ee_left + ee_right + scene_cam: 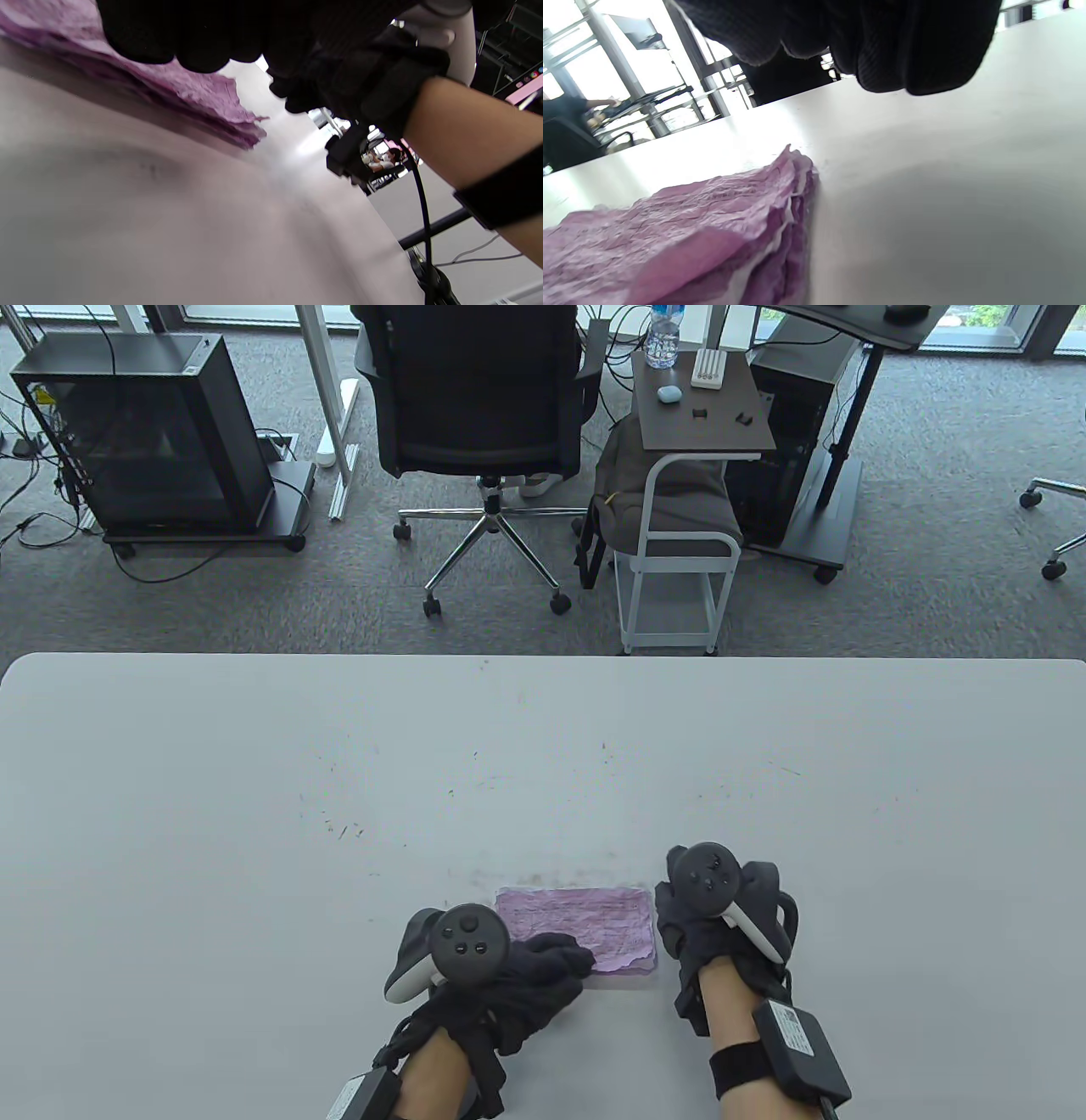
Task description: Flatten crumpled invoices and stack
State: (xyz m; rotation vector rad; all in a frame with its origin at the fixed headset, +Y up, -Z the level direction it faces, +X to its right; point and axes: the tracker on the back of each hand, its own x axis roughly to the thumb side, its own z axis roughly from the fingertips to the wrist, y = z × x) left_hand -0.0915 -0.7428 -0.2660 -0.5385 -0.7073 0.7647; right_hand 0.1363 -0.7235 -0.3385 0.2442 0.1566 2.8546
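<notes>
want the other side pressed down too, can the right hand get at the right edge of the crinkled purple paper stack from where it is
Probably yes. The right hand sits just beside the right edge of the crinkled purple paper stack, apart from it, with only bare white table between them. The left hand rests on the stack's left part, out of the way.

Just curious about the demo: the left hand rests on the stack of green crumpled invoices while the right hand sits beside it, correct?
Not quite: the invoices are purple, not green, as the table view shows. The left hand does rest on them, the right hand beside.
</notes>
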